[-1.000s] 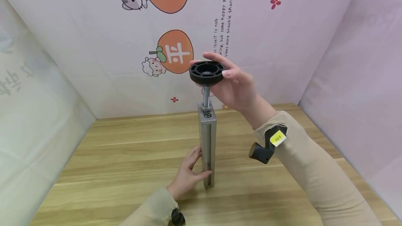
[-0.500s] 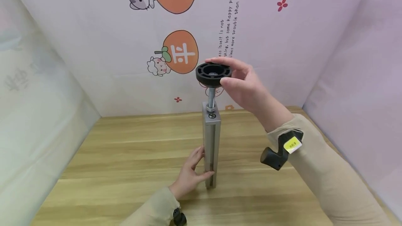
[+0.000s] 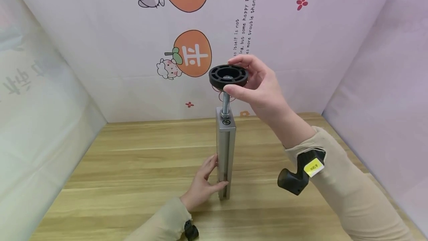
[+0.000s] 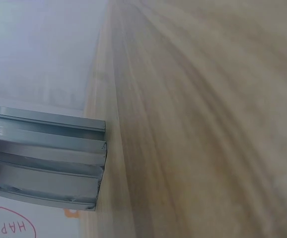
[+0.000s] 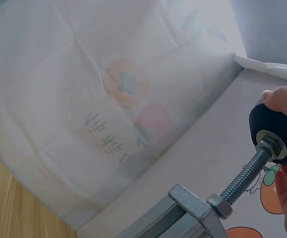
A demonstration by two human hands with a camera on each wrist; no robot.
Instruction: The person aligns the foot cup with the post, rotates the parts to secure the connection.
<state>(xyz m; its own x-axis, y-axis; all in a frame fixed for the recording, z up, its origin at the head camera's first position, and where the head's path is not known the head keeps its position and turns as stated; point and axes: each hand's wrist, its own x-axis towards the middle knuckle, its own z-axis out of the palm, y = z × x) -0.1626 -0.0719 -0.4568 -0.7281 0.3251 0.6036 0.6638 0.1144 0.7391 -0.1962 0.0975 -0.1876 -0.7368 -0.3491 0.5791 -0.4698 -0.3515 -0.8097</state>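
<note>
Above the table [image 3: 150, 174] (wood-grained), the right hand [image 3: 265, 88] grips a disc [image 3: 219, 81].

I see matt black plastic foot [image 5: 266, 122], shiny threaded metal bolt [image 5: 247, 174], satin metal bar [image 3: 224, 151], smooth wood-grain counter [image 3: 147, 159], creased cloth backdrop [image 3: 127, 73] along far edge.

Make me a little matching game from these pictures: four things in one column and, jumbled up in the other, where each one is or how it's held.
Things
1. Black round disc
2. Silver threaded metal bolt
3. Long silver grooved metal bar
4. Yellow-and-white label

Places or states
A. Upright, held low down by the left fingers
B. Stuck to a black curved device on the beige right sleeve
C. Held at its rim by the right fingers
D. Between the disc and the bar

Right pairs: 1-C, 2-D, 3-A, 4-B
</note>
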